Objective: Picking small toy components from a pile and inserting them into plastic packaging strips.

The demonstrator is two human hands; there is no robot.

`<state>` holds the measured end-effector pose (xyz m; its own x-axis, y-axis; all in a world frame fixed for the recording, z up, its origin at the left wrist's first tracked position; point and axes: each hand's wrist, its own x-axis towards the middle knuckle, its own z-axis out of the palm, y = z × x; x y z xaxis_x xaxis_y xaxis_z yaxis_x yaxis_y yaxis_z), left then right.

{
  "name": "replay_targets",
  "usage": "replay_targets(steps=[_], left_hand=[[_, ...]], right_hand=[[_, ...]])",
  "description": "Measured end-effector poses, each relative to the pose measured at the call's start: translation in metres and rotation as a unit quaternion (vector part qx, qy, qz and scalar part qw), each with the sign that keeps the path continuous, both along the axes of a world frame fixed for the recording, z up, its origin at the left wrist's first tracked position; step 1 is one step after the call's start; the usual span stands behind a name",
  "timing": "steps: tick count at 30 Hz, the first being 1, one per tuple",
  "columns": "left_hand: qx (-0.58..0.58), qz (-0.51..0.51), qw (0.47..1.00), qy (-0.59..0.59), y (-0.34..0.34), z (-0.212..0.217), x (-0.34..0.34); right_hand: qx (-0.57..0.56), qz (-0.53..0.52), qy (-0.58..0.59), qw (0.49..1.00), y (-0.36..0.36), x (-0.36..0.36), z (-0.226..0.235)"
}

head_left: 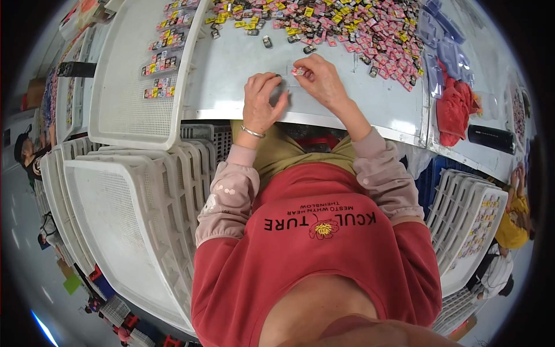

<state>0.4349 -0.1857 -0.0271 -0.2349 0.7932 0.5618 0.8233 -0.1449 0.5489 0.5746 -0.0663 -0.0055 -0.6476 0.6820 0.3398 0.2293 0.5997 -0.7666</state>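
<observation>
This was a packing or sorting workroom in a small factory. A long white bench (358, 101) carried a great heap of small pink, yellow and black packets (347, 23), far too many for a home. Beside it lay shallow white mesh trays (124, 98), one holding filled clear blister packs (162, 58) in a row, and more empty trays stood stacked in piles (133, 214) on both sides of the seat. Empty clear blister shells (442, 40) waited at the bench's far end near a red cloth (454, 110). Other workers (511, 217) sat close by at their own stacked trays.
</observation>
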Motion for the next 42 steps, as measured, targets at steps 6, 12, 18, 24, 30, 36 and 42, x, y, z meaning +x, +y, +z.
replay_targets(steps=[6,12,18,24,30,36,42], left_hand=[[-0.018,-0.021,1.0,0.001,-0.003,-0.005,-0.003],[-0.017,-0.023,1.0,-0.006,-0.002,-0.005,-0.003],[-0.012,-0.017,1.0,-0.001,-0.001,-0.003,-0.005],[0.011,-0.01,1.0,0.009,-0.003,-0.004,-0.004],[-0.007,0.001,1.0,0.024,-0.009,0.009,0.002],[-0.01,-0.003,0.999,0.039,-0.009,0.007,-0.001],[-0.015,-0.002,0.999,0.035,-0.007,0.007,0.002]], right_hand=[[-0.046,-0.003,-0.005,0.999,-0.011,-0.004,-0.004],[-0.073,0.001,-0.004,0.997,-0.005,-0.004,-0.008],[-0.111,0.063,-0.02,0.992,0.012,-0.004,-0.007],[-0.074,0.071,-0.051,0.993,0.019,-0.011,-0.001],[0.036,0.003,-0.055,0.998,-0.005,-0.015,-0.009],[0.013,-0.015,-0.014,1.0,-0.016,-0.018,-0.006],[0.084,-0.036,-0.045,0.995,-0.02,-0.02,-0.01]])
